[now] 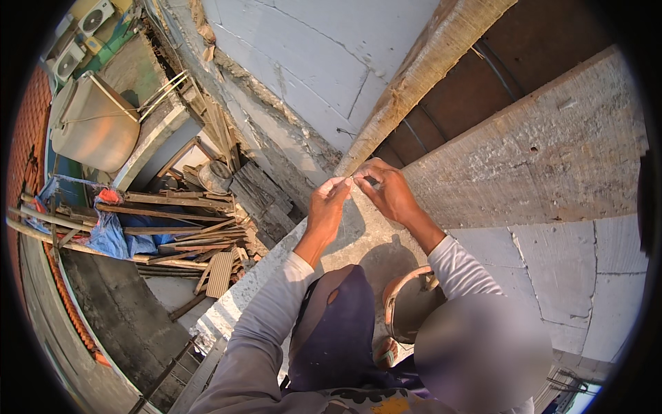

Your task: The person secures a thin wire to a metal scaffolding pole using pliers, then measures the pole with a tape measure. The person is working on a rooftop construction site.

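My left hand [328, 210] and my right hand [387, 192] meet fingertip to fingertip above the concrete ledge. Both are closed in a pinch. What they hold is too fine to name; a faint thin line seems to hang below the left fingertips. Just beyond the fingers is the lower end of a rough wooden beam [407, 86], which slants up to the right. Close to my right forearm a wide wooden board [531, 148] stands on edge. Beside my knee, below the right forearm, is a bucket [398, 293] with grey material inside.
Grey block walls [303, 58] rise ahead and continue at the right [552, 265]. The ledge [241, 279] drops off on the left. Lower down lie stacked timber scraps [196, 224] and a blue tarp [109, 234], with a large tank [96, 124] farther back. A blurred round shape [483, 352] covers the lower right.
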{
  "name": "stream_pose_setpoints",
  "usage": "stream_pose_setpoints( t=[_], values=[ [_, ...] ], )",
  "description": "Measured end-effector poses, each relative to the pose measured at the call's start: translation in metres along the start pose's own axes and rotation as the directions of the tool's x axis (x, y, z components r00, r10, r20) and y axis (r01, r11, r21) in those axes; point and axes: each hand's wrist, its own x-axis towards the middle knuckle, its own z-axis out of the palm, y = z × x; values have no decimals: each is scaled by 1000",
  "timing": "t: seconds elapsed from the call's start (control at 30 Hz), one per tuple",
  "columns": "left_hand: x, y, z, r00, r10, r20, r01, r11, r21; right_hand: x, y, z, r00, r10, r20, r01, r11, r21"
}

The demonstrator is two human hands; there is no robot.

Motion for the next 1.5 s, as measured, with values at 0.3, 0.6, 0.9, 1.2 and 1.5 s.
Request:
stream_pose_setpoints(
  t=[0.3,0.6,0.9,1.2,1.5],
  values=[
    [-1,2,-8,1000,-17,8,17,999,43,0,-3,-1,986,94,-136,-96,995,-14],
    [-4,2,-3,1000,-9,11,8,998,67,-14,9,16,978,60,-200,-108,965,-240],
    [-20,-1,-32,998,-52,35,38,949,314,-99,11,27,839,465,-281,-459,884,93],
    [-20,-2,-30,995,-88,37,78,976,203,-46,-13,16,987,140,-77,-146,987,-65],
    [-12,6,-18,997,-47,55,26,944,329,-24,14,10,982,-66,175,105,969,-226]
  ],
)
